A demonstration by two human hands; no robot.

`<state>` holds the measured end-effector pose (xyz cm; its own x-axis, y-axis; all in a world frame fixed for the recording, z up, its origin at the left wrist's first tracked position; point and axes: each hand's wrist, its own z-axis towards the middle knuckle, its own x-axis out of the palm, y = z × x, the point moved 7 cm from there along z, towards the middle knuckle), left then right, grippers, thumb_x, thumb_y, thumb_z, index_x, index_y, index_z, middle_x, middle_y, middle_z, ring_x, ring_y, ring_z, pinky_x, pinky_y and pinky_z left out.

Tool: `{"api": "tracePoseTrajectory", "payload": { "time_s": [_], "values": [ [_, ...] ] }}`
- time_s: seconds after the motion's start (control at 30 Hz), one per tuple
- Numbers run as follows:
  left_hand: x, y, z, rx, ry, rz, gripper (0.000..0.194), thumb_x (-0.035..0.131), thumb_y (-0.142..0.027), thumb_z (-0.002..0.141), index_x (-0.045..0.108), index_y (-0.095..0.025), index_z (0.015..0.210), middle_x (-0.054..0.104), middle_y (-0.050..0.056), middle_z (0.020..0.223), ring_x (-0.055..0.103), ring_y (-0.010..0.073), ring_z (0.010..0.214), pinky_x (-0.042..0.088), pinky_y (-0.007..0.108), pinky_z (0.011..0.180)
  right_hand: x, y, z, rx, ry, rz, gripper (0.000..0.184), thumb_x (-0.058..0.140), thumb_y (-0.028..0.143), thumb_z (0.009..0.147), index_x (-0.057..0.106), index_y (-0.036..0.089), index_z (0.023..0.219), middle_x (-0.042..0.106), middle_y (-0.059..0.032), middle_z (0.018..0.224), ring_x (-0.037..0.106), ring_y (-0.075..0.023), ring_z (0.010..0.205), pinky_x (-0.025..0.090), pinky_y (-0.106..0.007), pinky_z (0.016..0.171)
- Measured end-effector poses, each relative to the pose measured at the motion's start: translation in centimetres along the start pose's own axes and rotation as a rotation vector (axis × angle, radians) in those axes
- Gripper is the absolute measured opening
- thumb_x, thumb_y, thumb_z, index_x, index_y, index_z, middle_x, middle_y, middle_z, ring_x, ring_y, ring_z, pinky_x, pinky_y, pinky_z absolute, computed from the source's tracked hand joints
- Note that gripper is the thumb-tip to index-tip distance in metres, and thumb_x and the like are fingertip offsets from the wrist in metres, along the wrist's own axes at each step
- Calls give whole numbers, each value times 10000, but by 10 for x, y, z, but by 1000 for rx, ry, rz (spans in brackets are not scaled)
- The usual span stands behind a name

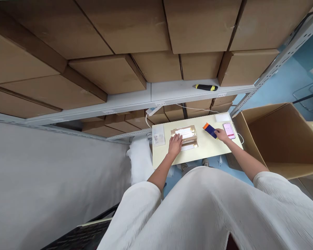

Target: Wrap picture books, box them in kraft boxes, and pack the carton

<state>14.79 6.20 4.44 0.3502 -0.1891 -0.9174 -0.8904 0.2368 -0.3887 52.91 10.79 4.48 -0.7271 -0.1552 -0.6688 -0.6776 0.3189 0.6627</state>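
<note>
My left hand (175,143) lies flat with fingers spread on the left end of a small brown carton (184,133) bearing a white label, in the middle of a pale yellow table (206,150). A second flat packet (190,147) lies just in front of the carton. My right hand (221,134) is closed on a dark blue device with an orange tip (209,129), held just above the table to the carton's right. A pink phone (229,130) lies beside that hand.
Grey metal shelves (135,100) loaded with brown cartons rise behind the table. A black and yellow utility knife (205,87) rests on the shelf edge. A large open cardboard box (279,139) stands to the right. White bags (141,159) sit to the left, and a clear packet (159,135) lies on the table.
</note>
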Motion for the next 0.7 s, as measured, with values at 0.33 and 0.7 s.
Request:
{"api": "tracePoseTrajectory", "payload": {
  "time_s": [0.33, 0.7],
  "values": [
    [1, 1, -1, 7, -35, -48, 510, 453, -251, 1105, 653, -219, 1572, 571, 141, 1720, 472, 326, 1643, 342, 552, 1366, 37, 140, 14, -125, 378, 355, 380, 741, 516, 922, 733, 230, 1172, 788, -98, 1094, 705, -257, 919, 619, -366, 740],
    [3, 2, -2, 29, -65, -84, 520, 473, -226, 1078, 663, -226, 1563, 587, 149, 1702, 483, 341, 1633, 347, 582, 1359, 70, 180, 3, -447, 276, 95, 270, 527, 456, 980, 531, 280, 1184, 630, -5, 932, 568, -225, 836, 539, -393, 846]
  ]
}}
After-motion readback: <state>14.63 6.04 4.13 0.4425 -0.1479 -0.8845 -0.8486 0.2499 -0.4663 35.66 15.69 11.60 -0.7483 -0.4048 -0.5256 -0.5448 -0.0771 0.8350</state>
